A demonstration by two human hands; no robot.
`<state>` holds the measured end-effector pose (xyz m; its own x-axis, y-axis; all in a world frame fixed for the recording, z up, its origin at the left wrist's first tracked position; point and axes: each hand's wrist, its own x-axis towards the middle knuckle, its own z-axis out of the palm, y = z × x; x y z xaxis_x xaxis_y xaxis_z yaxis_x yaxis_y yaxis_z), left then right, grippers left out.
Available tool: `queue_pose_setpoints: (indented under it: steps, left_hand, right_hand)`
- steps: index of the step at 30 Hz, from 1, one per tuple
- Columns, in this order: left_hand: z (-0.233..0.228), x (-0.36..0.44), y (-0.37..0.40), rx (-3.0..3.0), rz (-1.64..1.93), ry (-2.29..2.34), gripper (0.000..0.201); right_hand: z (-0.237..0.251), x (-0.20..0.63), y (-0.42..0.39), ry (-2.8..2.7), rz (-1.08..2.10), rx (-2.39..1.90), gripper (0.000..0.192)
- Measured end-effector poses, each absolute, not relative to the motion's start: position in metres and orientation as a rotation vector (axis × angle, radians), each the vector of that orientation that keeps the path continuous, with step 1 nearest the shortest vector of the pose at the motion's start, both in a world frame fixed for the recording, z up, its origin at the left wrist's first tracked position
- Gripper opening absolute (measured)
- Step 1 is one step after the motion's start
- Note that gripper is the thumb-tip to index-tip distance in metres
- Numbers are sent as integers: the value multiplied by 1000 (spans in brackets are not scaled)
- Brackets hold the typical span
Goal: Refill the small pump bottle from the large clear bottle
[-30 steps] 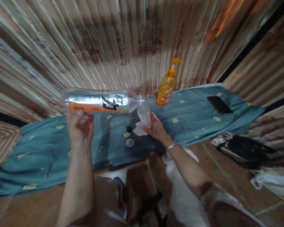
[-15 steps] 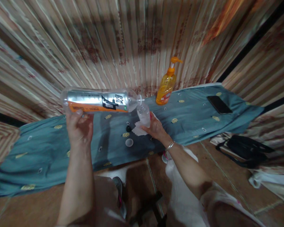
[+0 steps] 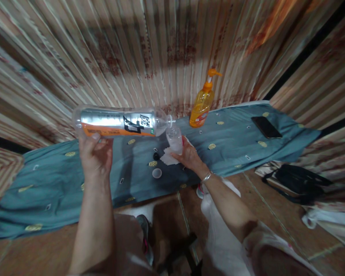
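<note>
My left hand [image 3: 94, 155] is closed around the base end of a large clear plastic bottle [image 3: 117, 122] with a silver and orange label. The bottle lies sideways in the air, its mouth just above the opening of a small clear plastic bottle [image 3: 175, 140]. My right hand [image 3: 188, 153] grips that small bottle, which leans slightly and looks cloudy in its lower part. Beneath it is a crumpled white tissue [image 3: 168, 157]. A small black cap [image 3: 156, 156] and a round translucent lid [image 3: 156, 173] lie near the tissue.
An orange pump bottle [image 3: 201, 107] stands at the back of the cloth-covered table [image 3: 232, 149]. Farther right lies a black phone [image 3: 266, 127]. Striped curtains [image 3: 161, 50] hang behind. A black bag [image 3: 299, 182] is at the lower right.
The base end of the large bottle has shifted very slightly left and up, along with my left hand. My right hand and the small bottle look unmoved.
</note>
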<state>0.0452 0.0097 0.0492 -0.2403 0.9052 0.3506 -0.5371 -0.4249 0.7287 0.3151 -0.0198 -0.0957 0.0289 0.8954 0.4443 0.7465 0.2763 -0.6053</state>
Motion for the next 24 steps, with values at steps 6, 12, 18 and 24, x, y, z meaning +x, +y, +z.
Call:
queue_pose_setpoints:
  steps: [6, 12, 18, 24]
  left_hand:
    - [50, 46, 9, 939, 1843, 567, 51]
    - [51, 47, 7, 959, 1828, 567, 53]
    - [52, 47, 7, 963, 1828, 557, 53]
    - [53, 47, 6, 978, 1830, 554, 65]
  right_hand:
    - [-96, 316, -20, -1763, 252, -1512, 88]
    - [-96, 316, -20, -1770, 253, -1511, 85]
    - [-92, 314, -21, -1745, 261, -1524, 86]
    - [-92, 314, -22, -1742, 294, -1542, 87]
